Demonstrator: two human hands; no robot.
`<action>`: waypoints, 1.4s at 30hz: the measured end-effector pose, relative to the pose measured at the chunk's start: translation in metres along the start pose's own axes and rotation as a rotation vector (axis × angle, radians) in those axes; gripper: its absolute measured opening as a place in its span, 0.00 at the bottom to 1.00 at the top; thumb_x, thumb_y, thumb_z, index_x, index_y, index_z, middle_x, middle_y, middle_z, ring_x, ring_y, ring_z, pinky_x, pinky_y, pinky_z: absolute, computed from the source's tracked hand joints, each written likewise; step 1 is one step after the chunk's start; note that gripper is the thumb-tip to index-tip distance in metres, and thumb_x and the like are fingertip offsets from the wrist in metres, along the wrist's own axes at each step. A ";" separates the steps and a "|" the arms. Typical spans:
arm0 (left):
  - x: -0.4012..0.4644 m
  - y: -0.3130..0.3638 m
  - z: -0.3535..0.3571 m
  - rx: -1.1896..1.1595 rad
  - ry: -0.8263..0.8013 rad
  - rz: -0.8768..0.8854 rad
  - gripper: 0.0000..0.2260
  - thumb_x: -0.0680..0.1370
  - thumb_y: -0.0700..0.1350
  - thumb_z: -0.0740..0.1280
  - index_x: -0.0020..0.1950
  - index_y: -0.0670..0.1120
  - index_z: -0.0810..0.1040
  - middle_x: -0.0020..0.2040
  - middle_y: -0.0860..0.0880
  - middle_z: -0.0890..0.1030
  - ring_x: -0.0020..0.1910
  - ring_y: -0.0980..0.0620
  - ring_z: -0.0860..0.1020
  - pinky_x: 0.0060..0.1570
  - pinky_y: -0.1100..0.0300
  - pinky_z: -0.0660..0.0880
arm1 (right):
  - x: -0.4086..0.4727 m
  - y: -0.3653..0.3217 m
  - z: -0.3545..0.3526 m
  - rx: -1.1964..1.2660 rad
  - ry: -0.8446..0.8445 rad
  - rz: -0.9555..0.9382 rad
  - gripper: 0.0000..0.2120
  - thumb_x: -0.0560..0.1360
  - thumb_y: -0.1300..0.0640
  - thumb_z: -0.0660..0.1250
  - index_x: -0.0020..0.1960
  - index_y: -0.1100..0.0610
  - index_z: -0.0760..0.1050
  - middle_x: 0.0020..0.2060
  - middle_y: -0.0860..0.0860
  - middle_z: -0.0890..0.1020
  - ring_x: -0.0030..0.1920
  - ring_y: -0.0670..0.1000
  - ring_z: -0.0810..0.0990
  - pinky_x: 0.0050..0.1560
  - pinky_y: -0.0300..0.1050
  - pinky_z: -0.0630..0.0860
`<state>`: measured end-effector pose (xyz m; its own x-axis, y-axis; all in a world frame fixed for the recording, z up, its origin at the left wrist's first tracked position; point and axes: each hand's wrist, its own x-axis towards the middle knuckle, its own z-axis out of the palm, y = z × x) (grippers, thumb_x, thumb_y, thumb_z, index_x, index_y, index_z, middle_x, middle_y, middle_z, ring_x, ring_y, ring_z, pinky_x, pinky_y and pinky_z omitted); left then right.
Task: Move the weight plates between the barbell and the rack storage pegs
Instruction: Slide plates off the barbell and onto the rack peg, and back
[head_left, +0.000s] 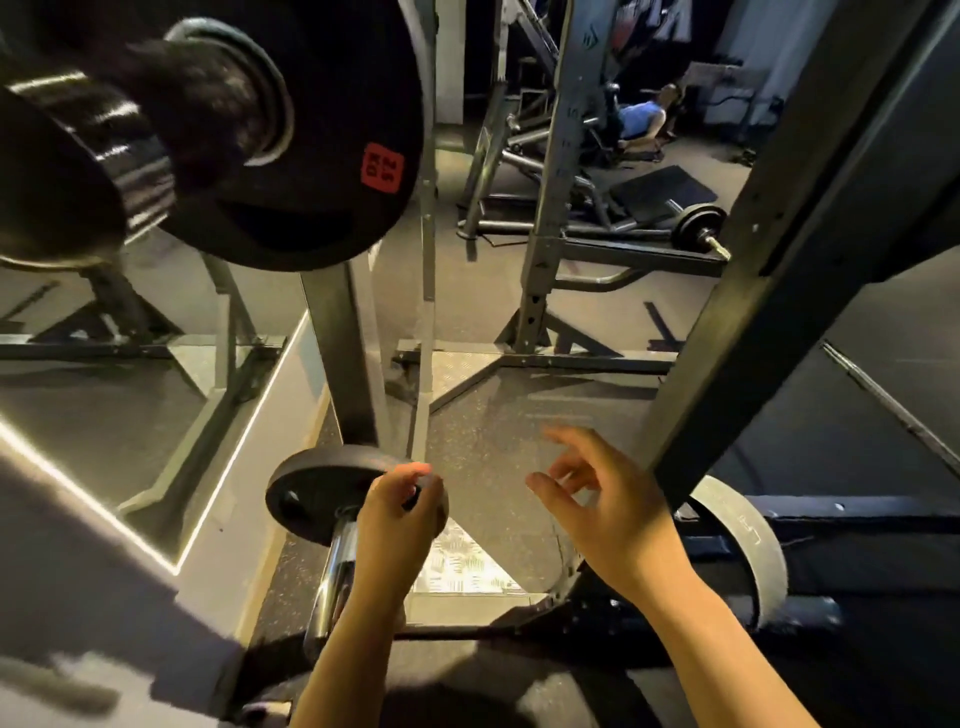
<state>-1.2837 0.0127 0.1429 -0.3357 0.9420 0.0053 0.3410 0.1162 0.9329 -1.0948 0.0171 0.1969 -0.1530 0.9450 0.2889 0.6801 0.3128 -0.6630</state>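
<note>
Small black round weight plate (332, 488), lower centre of the frame, is sitting on a chrome storage peg (337, 566). The left hand (389, 514) is grasping its rim; the right hand (597, 499) is hovering released, fingers relaxed. The large black 25 kg plate (332, 156), upper left, is remaining on the barbell sleeve (67, 156). The dark steel rack upright (769, 260) is crowding the right hand.

- The left hand (392, 512) curls its fingers on the rim of a small black plate (317, 493) sitting on a chrome peg (337, 566).
- The right hand (608, 499) hangs beside it, fingers loose.
- A large plate (322, 156) with a red label sits on the barbell (104, 145) above.
</note>
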 end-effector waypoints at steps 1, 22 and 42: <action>-0.007 0.007 -0.005 0.005 -0.014 -0.027 0.06 0.79 0.44 0.64 0.42 0.52 0.75 0.38 0.59 0.79 0.39 0.62 0.78 0.47 0.62 0.77 | -0.004 0.001 -0.005 0.001 0.037 -0.017 0.20 0.71 0.39 0.64 0.60 0.46 0.73 0.41 0.38 0.78 0.41 0.40 0.79 0.42 0.40 0.80; -0.215 0.114 0.113 0.676 -0.095 0.014 0.16 0.77 0.61 0.60 0.62 0.58 0.71 0.56 0.58 0.76 0.51 0.61 0.76 0.54 0.60 0.74 | -0.128 0.112 -0.205 0.152 -0.141 -0.206 0.05 0.75 0.47 0.68 0.50 0.42 0.73 0.38 0.40 0.79 0.41 0.44 0.79 0.42 0.38 0.79; -0.238 0.243 0.677 0.598 -0.986 0.491 0.16 0.76 0.62 0.63 0.58 0.56 0.75 0.54 0.55 0.80 0.53 0.54 0.79 0.54 0.52 0.76 | -0.229 0.486 -0.497 -0.121 -0.111 0.649 0.09 0.76 0.45 0.66 0.55 0.45 0.74 0.40 0.44 0.77 0.41 0.40 0.76 0.43 0.34 0.74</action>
<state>-0.5267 0.0304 0.1242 0.6508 0.7306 -0.2066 0.6751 -0.4322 0.5978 -0.3731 -0.0950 0.1515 0.2457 0.9442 -0.2193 0.7335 -0.3290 -0.5948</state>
